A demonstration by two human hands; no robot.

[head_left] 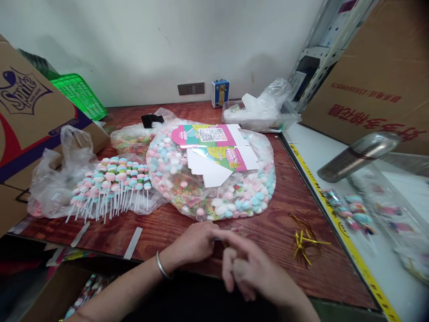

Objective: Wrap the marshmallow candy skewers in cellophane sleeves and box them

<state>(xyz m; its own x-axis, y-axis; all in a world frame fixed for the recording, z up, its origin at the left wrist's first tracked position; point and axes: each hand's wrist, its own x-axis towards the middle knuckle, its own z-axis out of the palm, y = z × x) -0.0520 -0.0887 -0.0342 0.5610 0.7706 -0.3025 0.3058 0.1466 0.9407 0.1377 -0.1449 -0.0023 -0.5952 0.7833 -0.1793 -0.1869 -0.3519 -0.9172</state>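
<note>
My left hand [196, 241], with a silver bangle at the wrist, is at the table's front edge, fingers curled inward. Anything inside it is hidden. My right hand [246, 264] meets it from the right, index finger stretched out against the left hand and the other fingers loosely bent. No object shows in the right hand. Just beyond both lies a big clear bag of pastel marshmallows [256, 197]. On the bag rests an unfolded printed carton [214, 172]. To the left, marshmallow skewers [114, 176] on white sticks lie in rows on clear plastic.
Gold twist ties [301, 246] lie right on the wooden table [284, 179]. A steel flask [358, 156] and wrapped skewers [358, 210] are on the white surface beyond yellow tape. Cardboard boxes [375, 80] flank both sides. A clear tub [284, 120] and blue device [220, 93] stand behind.
</note>
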